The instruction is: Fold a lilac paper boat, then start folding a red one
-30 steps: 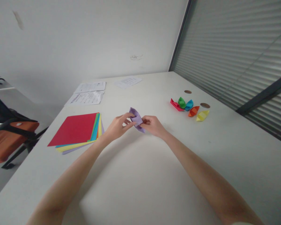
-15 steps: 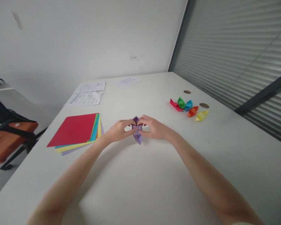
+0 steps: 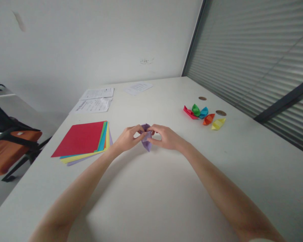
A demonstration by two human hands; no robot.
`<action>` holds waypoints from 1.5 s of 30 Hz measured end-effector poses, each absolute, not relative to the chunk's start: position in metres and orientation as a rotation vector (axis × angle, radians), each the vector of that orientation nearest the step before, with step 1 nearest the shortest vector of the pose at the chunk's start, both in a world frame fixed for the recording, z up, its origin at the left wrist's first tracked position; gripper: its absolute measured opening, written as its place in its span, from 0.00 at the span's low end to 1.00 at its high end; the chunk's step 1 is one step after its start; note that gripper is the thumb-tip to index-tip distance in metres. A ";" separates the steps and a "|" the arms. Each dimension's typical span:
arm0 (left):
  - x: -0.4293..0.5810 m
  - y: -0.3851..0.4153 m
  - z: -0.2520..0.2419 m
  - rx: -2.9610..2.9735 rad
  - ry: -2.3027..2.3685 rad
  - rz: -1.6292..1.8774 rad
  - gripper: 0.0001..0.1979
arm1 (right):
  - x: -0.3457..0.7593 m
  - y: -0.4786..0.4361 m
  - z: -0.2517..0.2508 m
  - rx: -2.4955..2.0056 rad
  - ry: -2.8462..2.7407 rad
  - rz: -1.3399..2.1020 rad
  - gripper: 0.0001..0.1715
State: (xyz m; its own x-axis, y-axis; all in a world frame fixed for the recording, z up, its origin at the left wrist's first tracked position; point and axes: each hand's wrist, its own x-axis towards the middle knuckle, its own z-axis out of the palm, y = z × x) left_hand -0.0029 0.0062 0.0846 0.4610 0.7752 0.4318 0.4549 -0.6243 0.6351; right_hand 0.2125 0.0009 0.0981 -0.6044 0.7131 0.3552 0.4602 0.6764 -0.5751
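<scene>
A small folded purple paper piece (image 3: 146,142) is pinched between both hands just above the white table (image 3: 151,188). My left hand (image 3: 127,138) grips its left side with closed fingers. My right hand (image 3: 166,137) grips its right side, fingers curled over the top. A fanned stack of coloured paper squares (image 3: 83,141), red on top, lies to the left of my left hand. Several folded paper boats (image 3: 204,116), red, green, blue, orange and yellow, sit in a group at the right.
Printed white sheets (image 3: 94,101) lie at the table's far left, another sheet (image 3: 137,88) near the wall. Two round brown grommets (image 3: 220,113) are set in the table by the boats. Window blinds (image 3: 257,57) run along the right. An orange chair (image 3: 10,148) stands off the left edge.
The purple paper was held open and tilted a second ago; both hands have closed in on it and folded it narrower, pointing downward. The hands have barely shifted since half a second ago.
</scene>
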 end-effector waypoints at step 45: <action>0.023 0.005 0.081 1.190 1.033 1.270 0.26 | 0.192 0.008 0.076 -1.122 -1.858 0.747 0.07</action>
State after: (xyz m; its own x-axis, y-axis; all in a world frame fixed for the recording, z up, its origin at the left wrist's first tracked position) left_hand 0.0226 0.0052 0.0807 0.0595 0.9957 0.0715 -0.1324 -0.0631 0.9892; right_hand 0.1916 0.0079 0.0758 -0.2658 0.9016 0.3412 0.4146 0.4265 -0.8039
